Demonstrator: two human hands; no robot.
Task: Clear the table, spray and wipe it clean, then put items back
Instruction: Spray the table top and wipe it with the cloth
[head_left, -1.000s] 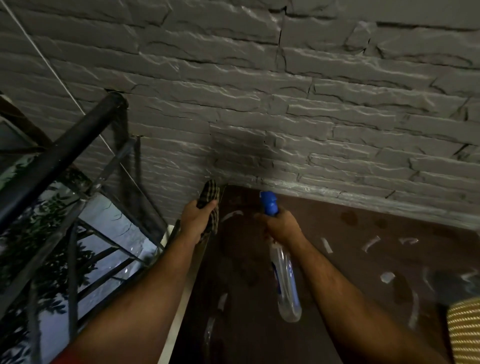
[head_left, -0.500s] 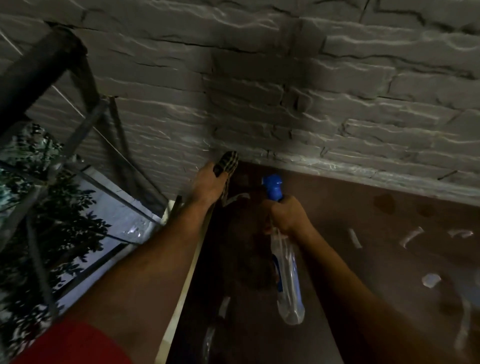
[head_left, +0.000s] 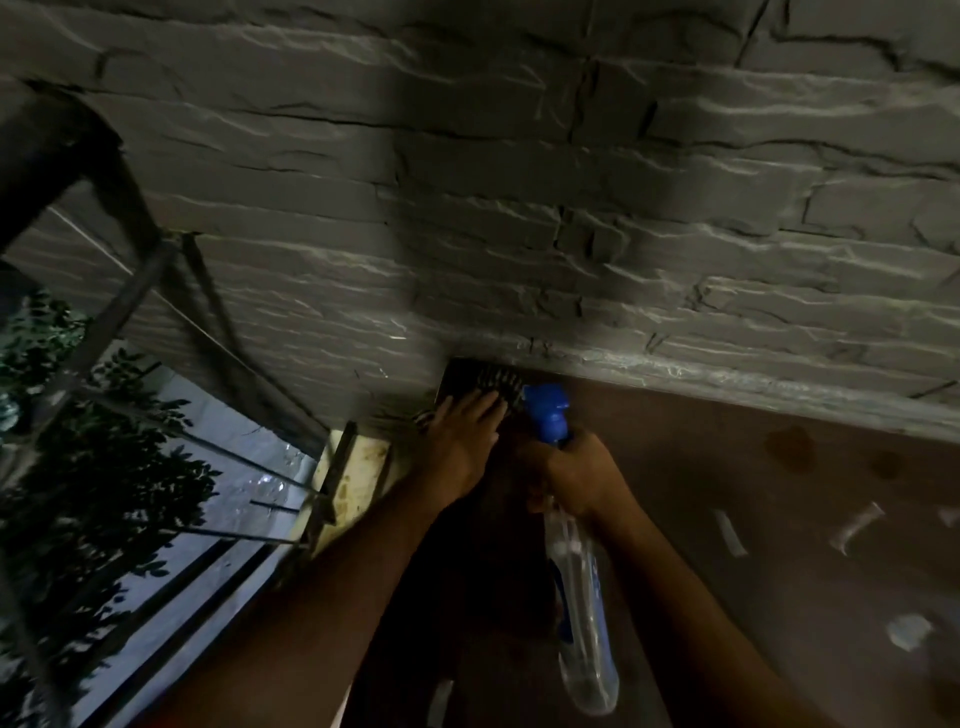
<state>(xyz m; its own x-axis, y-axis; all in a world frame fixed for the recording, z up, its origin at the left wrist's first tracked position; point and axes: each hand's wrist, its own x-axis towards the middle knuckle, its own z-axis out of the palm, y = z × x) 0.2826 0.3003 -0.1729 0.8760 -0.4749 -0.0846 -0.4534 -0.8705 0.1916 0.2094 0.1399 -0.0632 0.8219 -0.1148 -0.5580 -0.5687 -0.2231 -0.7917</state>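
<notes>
checked cloth (head_left: 480, 376) lies in the brown table's (head_left: 727, 467) far left corner, against the grey stone wall (head_left: 519, 208). blue-capped clear spray bottle (head_left: 582, 613) just right of it.

No legible text anywhere. Spray bottle (head_left: 582, 618) carries a blue label strip, too dark and blurred to read.

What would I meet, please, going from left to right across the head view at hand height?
Tree foliage → metal railing → left hand pressing the checked cloth → blue spray bottle in the right hand → brown table.
</notes>
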